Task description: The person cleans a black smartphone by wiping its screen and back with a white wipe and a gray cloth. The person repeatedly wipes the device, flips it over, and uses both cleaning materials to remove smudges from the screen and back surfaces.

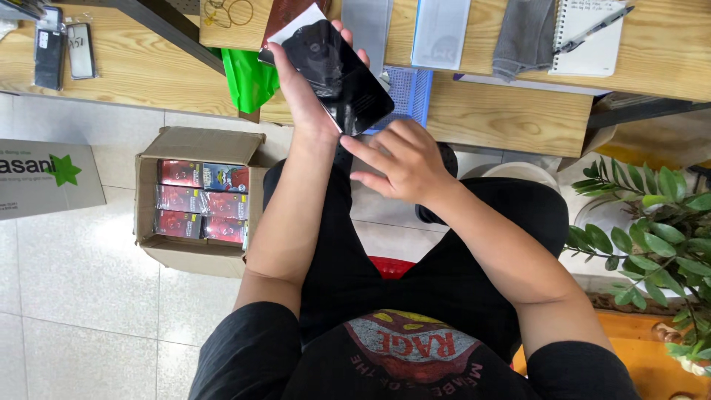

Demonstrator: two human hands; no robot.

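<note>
My left hand (302,89) holds a black glossy phone (339,74) up in front of the wooden desk, screen towards me, with a white card (296,26) behind its top edge. My right hand (396,159) hovers just below the phone's lower corner. Its fingers are spread and its index finger points at that corner. It holds nothing.
An open cardboard box (198,144) of red packets stands on the tiled floor at my left, next to a flat carton (44,178). On the desk (503,111) lie two phones (63,52), a grey cloth (524,35), a notebook with a pen (589,33) and a blue basket (409,92). A potted plant (652,222) is at my right.
</note>
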